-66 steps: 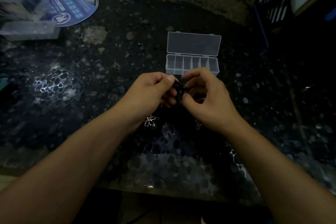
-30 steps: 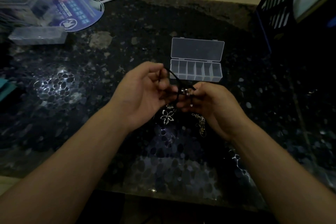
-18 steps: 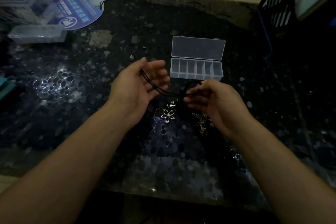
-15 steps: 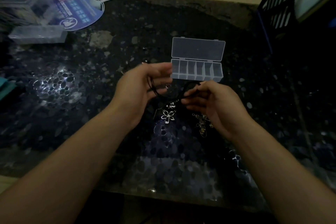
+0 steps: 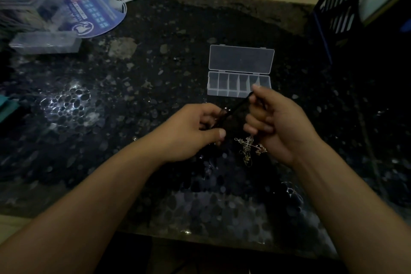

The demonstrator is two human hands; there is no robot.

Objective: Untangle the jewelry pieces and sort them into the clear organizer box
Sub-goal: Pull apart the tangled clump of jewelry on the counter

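Observation:
A black cord necklace (image 5: 236,108) runs taut between both hands just above the dark stone table. My left hand (image 5: 195,131) grips its lower end with curled fingers. My right hand (image 5: 273,122) pinches the upper end close to the box's front edge. The clear organizer box (image 5: 239,83) lies open behind the hands, its lid flat and its several compartments looking empty. A tangle of silver and gold jewelry (image 5: 250,148) rests on the table under my right hand. The flower pendant is hidden.
A blue round fan (image 5: 95,15) and clear plastic boxes (image 5: 44,41) lie at the far left. A dark slatted crate (image 5: 340,6) stands at the far right. The table's front edge (image 5: 200,233) runs below my forearms.
My left hand has dropped and closed round the cord's lower end, covering the flower pendant. My right hand has risen toward the box, pulling the cord straight.

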